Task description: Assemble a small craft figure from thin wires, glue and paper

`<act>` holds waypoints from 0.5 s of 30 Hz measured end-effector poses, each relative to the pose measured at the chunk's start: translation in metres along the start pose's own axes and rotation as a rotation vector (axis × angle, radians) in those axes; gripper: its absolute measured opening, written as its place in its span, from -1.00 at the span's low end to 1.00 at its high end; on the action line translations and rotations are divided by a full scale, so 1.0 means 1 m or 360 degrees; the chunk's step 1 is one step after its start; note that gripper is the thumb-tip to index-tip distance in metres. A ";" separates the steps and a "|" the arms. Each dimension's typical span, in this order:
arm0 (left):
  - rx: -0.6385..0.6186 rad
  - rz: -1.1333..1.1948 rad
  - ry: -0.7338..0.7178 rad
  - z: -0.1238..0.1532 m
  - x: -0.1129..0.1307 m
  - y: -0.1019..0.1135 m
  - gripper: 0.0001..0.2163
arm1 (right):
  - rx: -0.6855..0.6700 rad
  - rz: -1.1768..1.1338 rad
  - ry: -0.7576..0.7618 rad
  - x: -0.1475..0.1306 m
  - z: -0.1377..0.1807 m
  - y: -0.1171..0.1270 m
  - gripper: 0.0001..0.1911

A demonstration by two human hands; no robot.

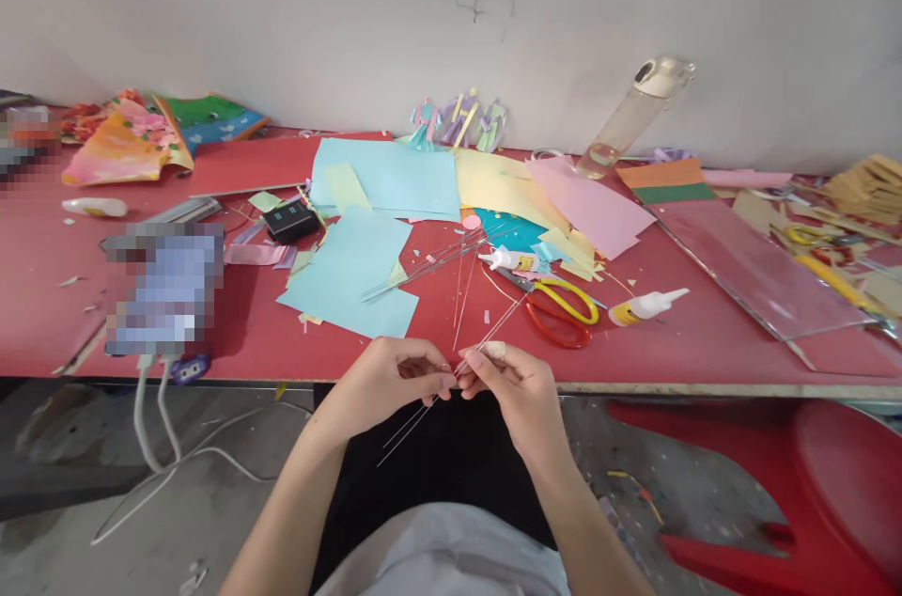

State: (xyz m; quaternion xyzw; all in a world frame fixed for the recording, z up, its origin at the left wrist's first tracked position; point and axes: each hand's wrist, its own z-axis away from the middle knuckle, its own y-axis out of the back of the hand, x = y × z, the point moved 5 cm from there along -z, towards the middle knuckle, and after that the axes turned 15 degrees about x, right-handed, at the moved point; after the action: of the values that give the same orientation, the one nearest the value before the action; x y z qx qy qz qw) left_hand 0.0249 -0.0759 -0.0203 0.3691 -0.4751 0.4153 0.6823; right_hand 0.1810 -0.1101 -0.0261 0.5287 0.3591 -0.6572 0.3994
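My left hand [398, 380] and my right hand [507, 384] meet at the near edge of the red table [669, 342], both pinched on a few thin metal wires [493, 325]. The wires slant from below my hands up onto the table. More loose wires [437, 262] lie fanned on the table beyond, beside light blue paper [356, 272]. Scissors with yellow and red handles [556, 305] lie just past my right hand, with a small glue bottle [645, 305] to their right and another [508, 259] above them.
Sheets of blue [395, 173], yellow [493, 182] and pink paper [588, 201] cover the table's middle. A clear water bottle [630, 118] leans against the wall. A black box [288, 220], a clear plastic sheet [754, 272], a red chair [775, 493] and cables [151, 427] are around.
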 end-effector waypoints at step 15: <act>-0.0014 -0.0014 -0.0044 0.000 0.002 -0.001 -0.87 | -0.0050 -0.0031 -0.0034 0.006 -0.001 0.000 -0.73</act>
State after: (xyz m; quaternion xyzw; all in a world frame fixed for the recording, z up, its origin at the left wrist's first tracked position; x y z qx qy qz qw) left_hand 0.0266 -0.0760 -0.0181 0.3738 -0.4846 0.4052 0.6791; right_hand 0.1807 -0.1096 -0.0323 0.5118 0.3702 -0.6610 0.4051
